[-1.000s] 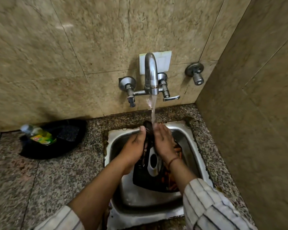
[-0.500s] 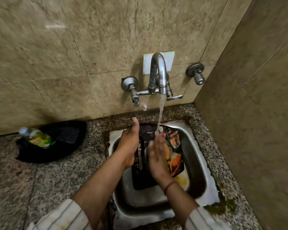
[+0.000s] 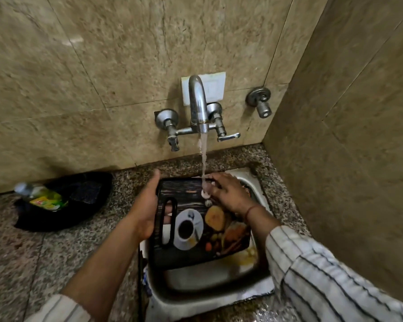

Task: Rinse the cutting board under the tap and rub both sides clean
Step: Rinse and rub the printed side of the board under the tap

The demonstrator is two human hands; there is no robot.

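Observation:
The cutting board (image 3: 196, 231) is dark, printed with a coffee cup and fruit, and has a slot handle on its left side. It lies nearly flat over the steel sink (image 3: 209, 280), printed face up. My left hand (image 3: 147, 205) grips its left edge, fingers showing through the slot. My right hand (image 3: 228, 194) lies palm down on the board's far right part, fingers spread. The tap (image 3: 198, 105) runs, and its stream lands on the board by my right fingertips.
A black pan (image 3: 63, 201) sits on the granite counter (image 3: 44, 256) at left, with a green-labelled bottle (image 3: 42, 197) lying in it. A second valve (image 3: 260, 102) sticks out of the wall at right. A tiled side wall stands close beside the sink on the right.
The board went from on edge between my palms to lying nearly flat, printed face up. My right hand moved onto its top under the stream. My left hand stayed on the left edge.

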